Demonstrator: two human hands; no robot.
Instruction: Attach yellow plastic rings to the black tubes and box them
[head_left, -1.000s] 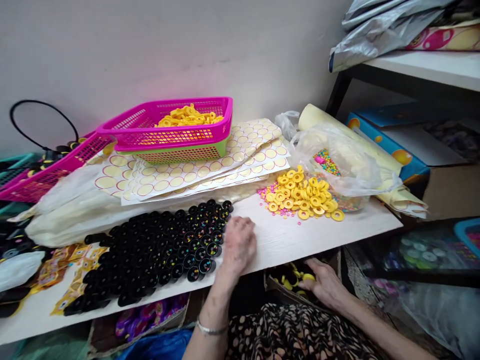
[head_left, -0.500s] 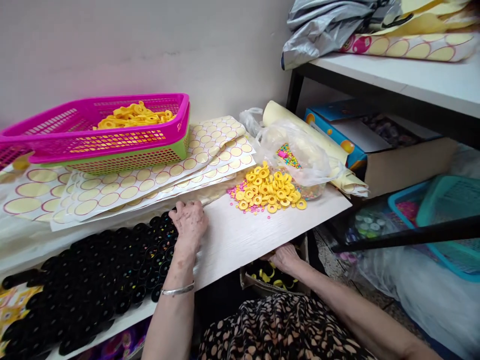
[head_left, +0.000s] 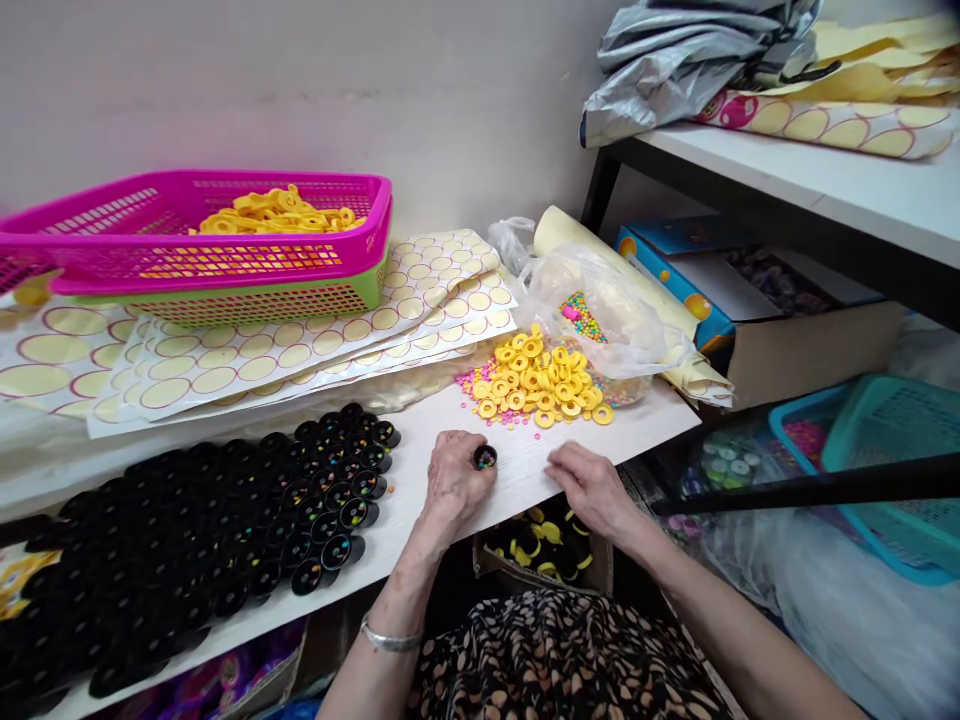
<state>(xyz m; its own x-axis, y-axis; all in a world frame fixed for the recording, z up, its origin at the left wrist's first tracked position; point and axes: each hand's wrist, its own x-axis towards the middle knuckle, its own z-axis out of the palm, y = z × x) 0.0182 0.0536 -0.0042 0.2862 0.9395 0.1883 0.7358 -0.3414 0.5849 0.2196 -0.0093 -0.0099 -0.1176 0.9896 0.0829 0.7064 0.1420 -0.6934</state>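
The left hand [head_left: 454,482] grips a small, round black cup [head_left: 485,457] holding coloured beads over the white wooden counter [head_left: 521,472]; the right hand's [head_left: 592,490] fingers are bunched, contents unclear.

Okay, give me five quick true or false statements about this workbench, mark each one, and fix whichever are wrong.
1. The left hand has hold of a small black cup. True.
2. A pink basket is stacked with a green basket, the green one uppermost. False: the pink one is uppermost.
3. The heap of yellow rings lies beside a see-through plastic bag. True.
4. The bracelet is on the right wrist. False: it is on the left wrist.
5. The right hand is inside the pink basket. False: it is at the front edge of the table.
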